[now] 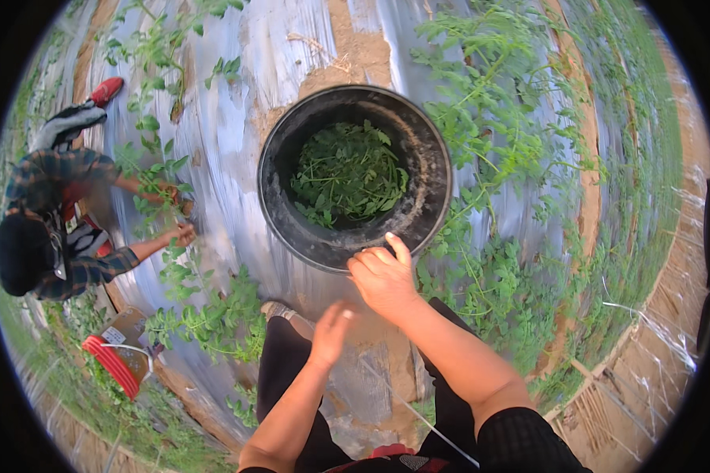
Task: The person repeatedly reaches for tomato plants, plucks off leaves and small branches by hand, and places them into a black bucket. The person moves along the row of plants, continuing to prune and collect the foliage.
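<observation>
A large black bucket [435, 177] stands before me on the plastic mulch film [225, 195]. Leafy green cuttings [349, 174] lie inside it. My right hand [384, 275] grips the bucket's near rim, its fingers curled over the edge and one digit pointing up along the inside. Below and to the left of the rim, my left hand [331, 334] is blurred, apart from the bucket, with no object visible in it. Its fingers look extended.
At the left a co-worker in a plaid shirt [103, 269] crouches, hands among plants. A container with a red rim [112, 366] sits below them. Leafy vines [491, 118] line the right side; more plants [225, 319] grow by my left leg. A light cord [414, 408] crosses between my legs.
</observation>
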### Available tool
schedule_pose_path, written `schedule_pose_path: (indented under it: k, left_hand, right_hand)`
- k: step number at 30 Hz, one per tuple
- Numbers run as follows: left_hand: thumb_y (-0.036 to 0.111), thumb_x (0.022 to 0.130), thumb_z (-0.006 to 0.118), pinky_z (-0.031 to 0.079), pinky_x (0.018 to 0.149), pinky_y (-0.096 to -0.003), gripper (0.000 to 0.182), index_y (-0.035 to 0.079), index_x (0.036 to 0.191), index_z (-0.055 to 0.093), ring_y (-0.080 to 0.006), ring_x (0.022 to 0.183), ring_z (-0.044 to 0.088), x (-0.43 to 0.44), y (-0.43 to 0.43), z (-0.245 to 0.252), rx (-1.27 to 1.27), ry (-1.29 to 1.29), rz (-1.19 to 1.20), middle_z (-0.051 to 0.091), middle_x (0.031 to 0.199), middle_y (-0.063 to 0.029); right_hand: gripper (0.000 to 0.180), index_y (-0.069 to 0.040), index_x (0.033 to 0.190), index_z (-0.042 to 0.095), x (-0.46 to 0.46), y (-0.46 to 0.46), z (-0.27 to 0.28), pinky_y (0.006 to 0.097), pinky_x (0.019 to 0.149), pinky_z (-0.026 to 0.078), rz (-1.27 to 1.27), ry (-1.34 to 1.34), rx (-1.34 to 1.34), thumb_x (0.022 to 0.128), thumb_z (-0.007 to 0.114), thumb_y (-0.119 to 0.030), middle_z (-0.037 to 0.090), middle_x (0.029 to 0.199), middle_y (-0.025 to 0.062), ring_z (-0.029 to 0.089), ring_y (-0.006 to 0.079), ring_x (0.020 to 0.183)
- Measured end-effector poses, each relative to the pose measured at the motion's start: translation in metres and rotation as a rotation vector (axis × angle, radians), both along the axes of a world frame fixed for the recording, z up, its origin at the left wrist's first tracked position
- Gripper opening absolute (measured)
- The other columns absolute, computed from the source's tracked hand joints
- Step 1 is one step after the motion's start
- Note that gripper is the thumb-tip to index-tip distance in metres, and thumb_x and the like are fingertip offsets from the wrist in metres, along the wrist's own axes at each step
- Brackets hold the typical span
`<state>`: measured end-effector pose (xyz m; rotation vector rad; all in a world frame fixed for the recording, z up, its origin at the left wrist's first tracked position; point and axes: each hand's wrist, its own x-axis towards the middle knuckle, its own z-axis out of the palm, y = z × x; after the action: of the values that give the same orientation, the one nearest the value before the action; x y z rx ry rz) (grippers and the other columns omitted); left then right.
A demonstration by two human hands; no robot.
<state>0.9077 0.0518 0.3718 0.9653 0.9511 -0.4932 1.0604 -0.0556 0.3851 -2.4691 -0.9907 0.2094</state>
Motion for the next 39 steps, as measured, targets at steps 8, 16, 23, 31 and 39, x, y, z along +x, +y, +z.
schedule_pose_path:
  k: [8, 16, 23, 31, 39]
  left_hand:
    - [0.024, 0.092, 0.066, 0.059, 0.08, -0.0404, 0.037, -0.003, 0.114, 0.055, -0.0281, 0.091, 0.068, 0.106, 0.052, 0.017, 0.075, 0.231, 0.13, 0.065, 0.105, -0.0166]
    - [0.008, 0.085, 0.061, 0.058, 0.062, -0.0358, 0.019, -0.006, 0.098, 0.061, -0.0242, 0.071, 0.066, 0.028, 0.086, 0.104, 0.159, 0.15, 0.233, 0.065, 0.088, -0.0135]
    - [0.009, 0.087, 0.06, 0.062, 0.069, -0.0371, 0.02, -0.008, 0.099, 0.058, -0.031, 0.075, 0.069, -0.069, 0.16, 0.237, 0.065, 0.27, 0.245, 0.066, 0.088, -0.0178]
    - [0.015, 0.086, 0.062, 0.054, 0.057, -0.0271, 0.017, 0.0, 0.094, 0.06, -0.028, 0.071, 0.069, -0.016, 0.2, 0.264, 0.122, 0.308, 0.251, 0.065, 0.083, -0.013]
    - [0.023, 0.086, 0.064, 0.057, 0.057, -0.0235, 0.03, 0.0, 0.104, 0.06, -0.0283, 0.076, 0.07, 0.176, 0.207, 0.261, 0.18, 0.28, 0.302, 0.068, 0.091, -0.0151]
  right_hand:
    - [0.015, -0.012, 0.091, 0.061, 0.006, 0.005, 0.019, 0.0569, 0.111, 0.028, 0.036, 0.137, -0.165, 0.076, 0.064, -0.011, 0.059, 0.088, 0.0014, 0.058, 0.023, 0.097]
    - [0.042, -0.006, 0.121, 0.06, -0.031, 0.003, 0.19, 0.0533, 0.114, 0.026, -0.171, 0.283, 0.071, 0.084, 0.069, -0.025, 0.06, 0.123, 0.0127, 0.053, 0.0288, 0.121]
    - [0.026, -0.001, 0.11, 0.063, -0.098, -0.055, 0.361, 0.0362, 0.08, 0.056, -0.583, 0.668, 0.12, 0.09, 0.066, -0.017, 0.07, 0.099, 0.0171, 0.071, 0.0281, 0.09]
    - [0.023, -0.001, 0.109, 0.064, -0.057, -0.032, 0.4, 0.0355, 0.077, 0.055, -0.65, 0.659, 0.412, 0.091, 0.065, -0.014, 0.07, 0.098, 0.0162, 0.07, 0.0269, 0.089]
    - [0.022, -0.002, 0.105, 0.064, 0.111, -0.041, 0.358, 0.0391, 0.076, 0.054, -0.538, 0.788, 0.4, 0.089, 0.065, -0.017, 0.069, 0.093, 0.016, 0.069, 0.0307, 0.087]
